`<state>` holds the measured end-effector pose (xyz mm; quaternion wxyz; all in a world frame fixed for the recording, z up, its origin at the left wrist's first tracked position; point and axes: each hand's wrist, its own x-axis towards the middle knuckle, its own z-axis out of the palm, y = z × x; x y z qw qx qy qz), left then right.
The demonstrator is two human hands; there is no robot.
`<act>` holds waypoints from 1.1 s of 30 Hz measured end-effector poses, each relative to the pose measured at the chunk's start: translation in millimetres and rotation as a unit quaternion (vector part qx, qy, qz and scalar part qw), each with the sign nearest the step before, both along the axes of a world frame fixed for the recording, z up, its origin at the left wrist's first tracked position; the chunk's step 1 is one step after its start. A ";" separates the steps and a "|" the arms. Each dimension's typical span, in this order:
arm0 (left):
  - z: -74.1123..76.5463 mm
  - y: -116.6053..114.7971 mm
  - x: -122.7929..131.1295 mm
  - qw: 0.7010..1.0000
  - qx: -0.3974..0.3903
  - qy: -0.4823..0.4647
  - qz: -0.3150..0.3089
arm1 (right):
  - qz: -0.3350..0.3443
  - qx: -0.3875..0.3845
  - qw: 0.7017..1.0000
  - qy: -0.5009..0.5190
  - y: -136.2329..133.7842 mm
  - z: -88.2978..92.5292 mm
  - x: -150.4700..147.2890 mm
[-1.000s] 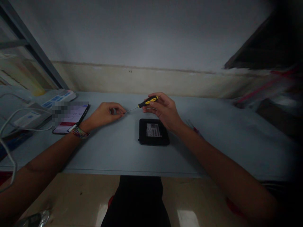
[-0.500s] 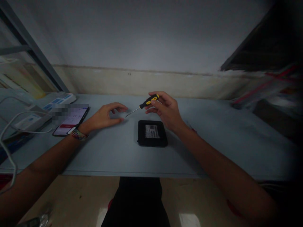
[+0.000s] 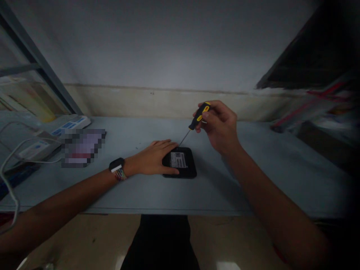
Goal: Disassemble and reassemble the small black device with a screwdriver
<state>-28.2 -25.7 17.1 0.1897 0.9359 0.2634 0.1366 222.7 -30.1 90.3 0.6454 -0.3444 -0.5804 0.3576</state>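
A flat black square box (image 3: 188, 170) with rounded corners and a white printed label lies on the desk. My left hand (image 3: 153, 159) grips its left side, thumb along the near part and fingers over the far edge. Between the thumb and fingers of my right hand (image 3: 222, 125) is a screwdriver (image 3: 200, 115) with a black and yellow handle. Its thin shaft slants down to the left, and the tip meets the box's far edge beside my left fingertips. Whether the tip sits in a screw is too small to make out.
A phone (image 3: 84, 146), partly blurred out, lies on the grey-blue desk (image 3: 129, 195) at left. Beside it are a white power strip (image 3: 70, 125) and white cables (image 3: 11, 183). Plastic bags with red edging (image 3: 306, 107) lie at right. The wall (image 3: 168, 48) stands behind.
My left hand has moved right, from open beside the screwdriver's tip onto the black box. My right hand has shifted right and tilted the screwdriver steeper, bringing its tip to the box.
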 end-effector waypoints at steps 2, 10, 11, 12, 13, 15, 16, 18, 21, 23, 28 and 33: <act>-2.2 1.8 7.6 1.000 -0.011 0.006 -0.008 | 0.011 0.000 1.000 -0.006 -1.0 -5.1 -3.2; -5.8 -7.0 19.2 0.998 -0.031 -0.058 -0.020 | 0.003 0.011 0.999 -0.042 -8.7 -11.2 -7.0; -6.7 -8.1 19.6 0.997 -0.035 -0.065 -0.019 | 0.005 0.016 0.999 -0.044 -10.0 -11.3 -6.4; -7.6 -8.7 19.9 0.997 -0.040 -0.070 -0.020 | 0.008 0.021 0.999 -0.048 -11.2 -11.5 -5.8; -8.4 -8.8 20.0 0.996 -0.045 -0.076 -0.021 | 0.009 0.025 0.998 -0.052 -12.4 -11.8 -5.4; -10.0 -8.1 19.6 0.995 -0.053 -0.085 -0.022 | 0.007 0.026 0.998 -0.059 -14.5 -12.4 -5.2; -10.7 -7.6 19.2 0.994 -0.056 -0.089 -0.021 | 0.004 0.024 0.998 -0.061 -15.4 -12.8 -5.4; -11.8 -6.8 18.3 0.994 -0.058 -0.091 -0.019 | -0.002 0.020 0.998 -0.063 -16.5 -13.8 -6.1; -12.3 -6.9 17.5 0.995 -0.058 -0.081 -0.018 | -0.003 0.019 0.998 -0.067 -16.9 -16.4 -6.8; -11.6 -7.7 17.2 0.995 -0.060 -0.072 -0.016 | 0.001 0.018 0.997 -0.072 -16.8 -18.3 -6.7; -7.1 -9.1 16.9 0.996 -0.057 -0.064 -0.007 | 0.013 0.024 0.996 -0.079 -17.0 -20.8 -7.1; -6.6 -8.6 16.9 0.996 -0.047 -0.072 -0.013 | 0.014 0.020 0.997 -0.077 -16.9 -21.3 -7.3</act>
